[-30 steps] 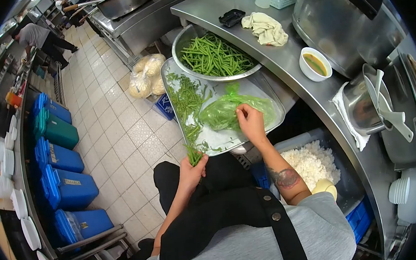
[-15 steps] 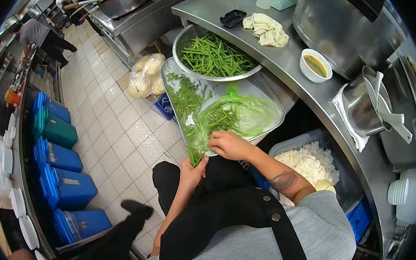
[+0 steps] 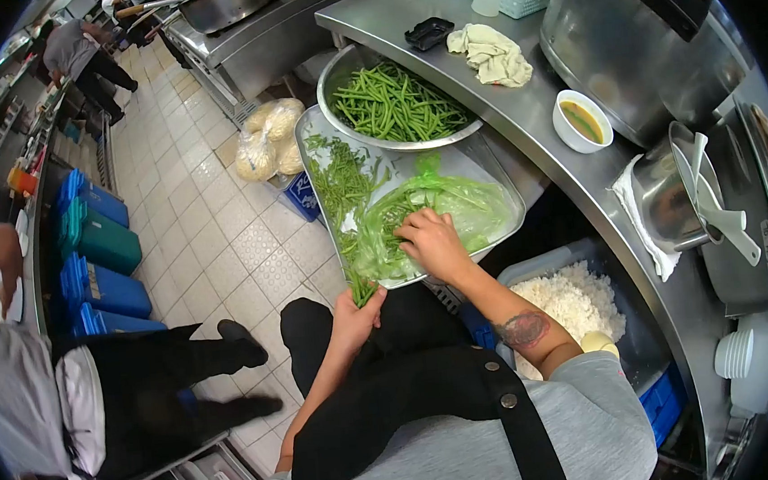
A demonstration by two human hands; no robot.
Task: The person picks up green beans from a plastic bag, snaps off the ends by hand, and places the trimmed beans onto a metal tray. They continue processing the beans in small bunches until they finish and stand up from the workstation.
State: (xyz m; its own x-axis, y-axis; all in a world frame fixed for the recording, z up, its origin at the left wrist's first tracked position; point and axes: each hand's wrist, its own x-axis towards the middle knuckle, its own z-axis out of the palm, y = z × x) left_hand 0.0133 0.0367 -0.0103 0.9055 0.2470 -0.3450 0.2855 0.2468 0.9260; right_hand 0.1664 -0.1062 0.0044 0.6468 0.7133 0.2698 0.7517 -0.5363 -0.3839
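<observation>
A bunch of green beans [image 3: 364, 291] is held in my left hand [image 3: 356, 318], at the near left corner of a metal tray [image 3: 516, 220]. My right hand [image 3: 429, 244] is over the beans in an open green plastic bag [image 3: 476, 207] on the tray, its fingers bent down onto them; what they grip is hidden. Thin green trimmings [image 3: 343, 175] lie along the tray's left side. Behind the bag, a large steel bowl [image 3: 330, 109] full of green beans rests on the tray's far edge.
Cooked rice [image 3: 574, 302] fills a tub at my right. A steel counter [image 3: 529, 129] curves past it, bearing a white soup bowl [image 3: 582, 121] and a cloth [image 3: 491, 55]. Bagged food [image 3: 268, 141] sits beyond the tray. A co-worker [image 3: 98, 389] stands at the left; another person [image 3: 81, 61] is farther back.
My right hand has moved away from my left hand, right and forward onto the beans in the bag. My left hand has stayed put. The co-worker at the left has come further into view.
</observation>
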